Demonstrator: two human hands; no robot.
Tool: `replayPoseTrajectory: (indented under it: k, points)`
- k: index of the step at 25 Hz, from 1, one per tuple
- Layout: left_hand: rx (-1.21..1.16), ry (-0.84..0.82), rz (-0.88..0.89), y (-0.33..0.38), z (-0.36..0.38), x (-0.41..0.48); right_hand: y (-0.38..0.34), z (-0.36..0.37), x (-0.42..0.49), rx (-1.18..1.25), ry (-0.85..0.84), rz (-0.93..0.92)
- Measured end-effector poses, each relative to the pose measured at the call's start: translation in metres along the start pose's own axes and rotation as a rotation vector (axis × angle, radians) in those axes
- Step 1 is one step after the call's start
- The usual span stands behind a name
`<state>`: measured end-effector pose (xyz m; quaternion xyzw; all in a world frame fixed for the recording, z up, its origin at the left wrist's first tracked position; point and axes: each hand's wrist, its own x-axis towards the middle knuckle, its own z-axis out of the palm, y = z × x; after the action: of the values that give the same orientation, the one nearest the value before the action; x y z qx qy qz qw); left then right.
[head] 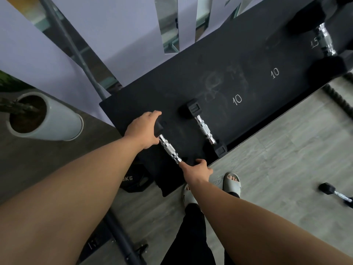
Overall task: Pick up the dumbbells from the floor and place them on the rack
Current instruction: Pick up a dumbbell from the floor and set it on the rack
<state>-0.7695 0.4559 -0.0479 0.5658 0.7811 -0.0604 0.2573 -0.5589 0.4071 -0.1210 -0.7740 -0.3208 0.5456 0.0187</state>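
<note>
left hand (142, 129) cupped over far head, right hand (197, 169) clasping near head of held dumbbell (170, 150) | on rack (248, 60) left end, axis diagonal, far-left to near-right | dumbbells: four — second dumbbell (204, 129) parallel just right; large dumbbell (324, 41) rack's right end; floor dumbbell (336, 193) off rack | chalk "10" twice

Both hands on one small hex dumbbell (170, 149) lying on the black rack shelf (248, 60): left hand (144, 131) cups its far head, right hand (198, 169) covers the near head. Second dumbbell (204, 129) lies just beside it. Another dumbbell on floor (336, 194) at right.
</note>
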Motion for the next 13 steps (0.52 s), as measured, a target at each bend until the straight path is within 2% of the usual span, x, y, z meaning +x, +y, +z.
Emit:
replayPoseTrajectory:
  k: [4,13]
  points:
    - [0.028,0.025,0.016,0.014,-0.027,-0.005,-0.011,-0.018,-0.011,0.030,-0.003,-0.020]
    - [0.080,0.139,0.129,0.103,-0.108,0.019,-0.075,-0.108,-0.011,0.153,0.099,-0.152]
